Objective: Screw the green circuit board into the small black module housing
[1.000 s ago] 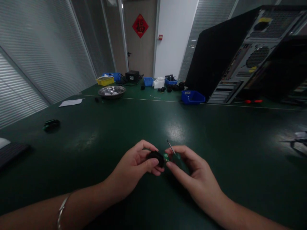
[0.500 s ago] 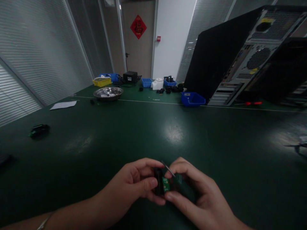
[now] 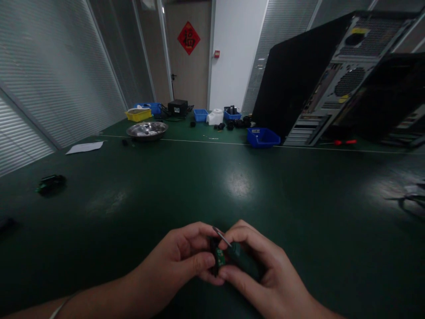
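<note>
My left hand (image 3: 189,253) is closed on a small black housing (image 3: 213,258), thumb on the near side and fingers behind. A small green circuit board (image 3: 220,257) sits at the housing's right side, partly covered by fingertips. Wrapped in my right hand (image 3: 257,261) is a screwdriver (image 3: 241,257) with a dark green handle, its thin metal shaft pointing up and left over the housing. My right thumb and index fingertips touch the board's edge. Whether the board lies inside the housing or against it, I cannot tell.
A dark green electronic part (image 3: 50,183) lies at the left. Farther back are a paper sheet (image 3: 84,147), a metal bowl (image 3: 147,130), a yellow bin (image 3: 138,114) and a blue bin (image 3: 263,137). A computer case (image 3: 299,79) stands at the right, near a red-handled tool (image 3: 345,142).
Both hands have shifted slightly left in view with the housing and screwdriver. The housing has turned a little, and the board sits closer to it. The background has also shifted left.
</note>
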